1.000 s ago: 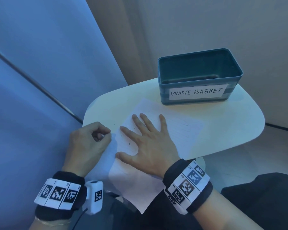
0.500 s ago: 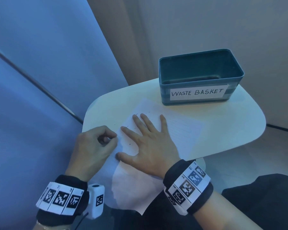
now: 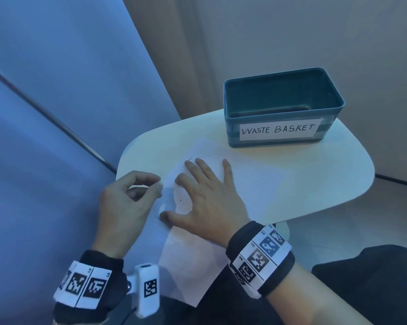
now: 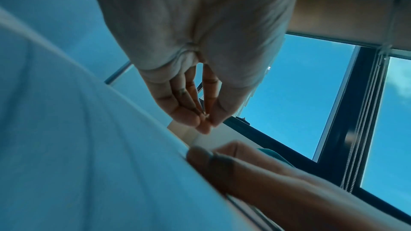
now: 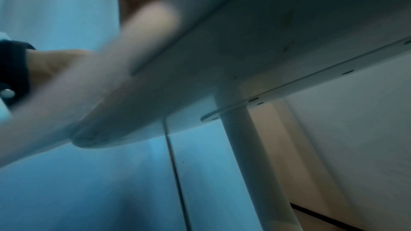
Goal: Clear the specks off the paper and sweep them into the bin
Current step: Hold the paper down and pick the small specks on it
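Office-like room: blinds (image 4: 364, 111), small pedestal table (image 3: 315, 184).

Pretty plain room, everything washed in a bluish light. A small rounded white surface (image 3: 315, 184) is carried on a single white pedestal leg (image 5: 242, 147), with a flat bracket seen under the top in the right wrist view. A blue panelled wall (image 3: 45, 102) is crossed by a dark diagonal seam, and next to it a beige wall (image 3: 291, 31) is met by a dark baseboard. A dark-framed window (image 4: 347, 111) with bright blue sky is caught from the left wrist.
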